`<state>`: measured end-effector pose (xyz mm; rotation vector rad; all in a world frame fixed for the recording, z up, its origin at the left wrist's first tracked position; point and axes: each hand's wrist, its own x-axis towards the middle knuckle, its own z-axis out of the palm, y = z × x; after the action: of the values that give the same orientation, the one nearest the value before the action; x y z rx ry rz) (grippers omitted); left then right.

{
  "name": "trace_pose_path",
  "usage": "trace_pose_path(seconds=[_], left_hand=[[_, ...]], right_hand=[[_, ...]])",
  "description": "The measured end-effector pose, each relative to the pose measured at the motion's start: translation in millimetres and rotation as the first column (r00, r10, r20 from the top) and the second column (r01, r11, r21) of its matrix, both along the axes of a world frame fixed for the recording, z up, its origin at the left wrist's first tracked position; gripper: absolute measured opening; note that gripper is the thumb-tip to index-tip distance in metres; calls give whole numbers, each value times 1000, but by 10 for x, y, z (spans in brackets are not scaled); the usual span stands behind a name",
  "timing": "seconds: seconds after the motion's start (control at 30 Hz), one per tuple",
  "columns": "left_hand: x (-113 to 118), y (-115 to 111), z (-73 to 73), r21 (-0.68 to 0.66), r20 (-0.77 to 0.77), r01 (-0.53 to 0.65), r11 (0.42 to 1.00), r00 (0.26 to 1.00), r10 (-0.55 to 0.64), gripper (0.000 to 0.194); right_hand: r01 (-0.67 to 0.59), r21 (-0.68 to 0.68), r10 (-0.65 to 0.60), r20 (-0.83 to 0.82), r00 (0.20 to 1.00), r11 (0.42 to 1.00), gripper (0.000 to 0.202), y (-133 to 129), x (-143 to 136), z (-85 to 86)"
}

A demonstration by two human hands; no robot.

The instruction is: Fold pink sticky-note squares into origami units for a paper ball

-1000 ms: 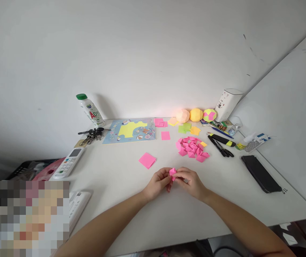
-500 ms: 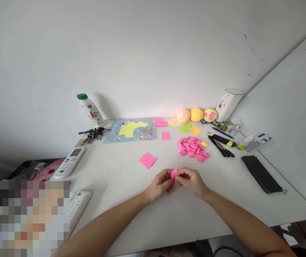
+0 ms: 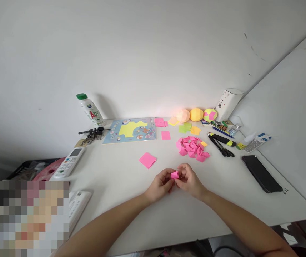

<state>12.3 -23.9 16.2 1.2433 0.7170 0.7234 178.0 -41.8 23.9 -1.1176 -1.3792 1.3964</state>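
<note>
Between my two hands is a small folded piece of pink paper (image 3: 174, 175). My left hand (image 3: 161, 184) pinches it from the left, with the fingertips behind it and the thumb in front. On the other side, my right hand (image 3: 191, 181) has its thumb and fingers closed at the paper's right edge. Up and to the left lies a pad of pink sticky notes (image 3: 148, 160). Beyond my right hand sits a pile of folded pink paper pieces (image 3: 191, 147), with a bit of orange at its right edge.
Along the wall stand a bottle (image 3: 90, 110), three paper balls (image 3: 196, 115) and a white container (image 3: 229, 104). A blue patterned sheet (image 3: 107, 137) and keys (image 3: 95, 134) lie at back left, a remote (image 3: 69, 162) at left. Scissors (image 3: 224, 150) and a black pouch (image 3: 261, 174) lie right.
The pink paper has turned between my fingers and now shows a wider, flatter shape. My right hand has tilted, its fingers lifting slightly. My left hand has barely moved.
</note>
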Motion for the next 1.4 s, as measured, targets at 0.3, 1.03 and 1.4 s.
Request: trace_pose_path(seconds=[0.3,1.03,1.4], left_hand=[[15,-46,81,85,-95,10,996,996,-2,29],[-20,-29,30,-4,21,44,999,999,-43,32],[-28,-18,31,-21,31,60,998,998,-59,34]], right_hand=[[-47,46,40,149,988,998,33,-24,-23,-18],[-119,-11,120,113,986,993,33,0,47,37],[-88,-5,88,131,987,996,30,-12,46,96]])
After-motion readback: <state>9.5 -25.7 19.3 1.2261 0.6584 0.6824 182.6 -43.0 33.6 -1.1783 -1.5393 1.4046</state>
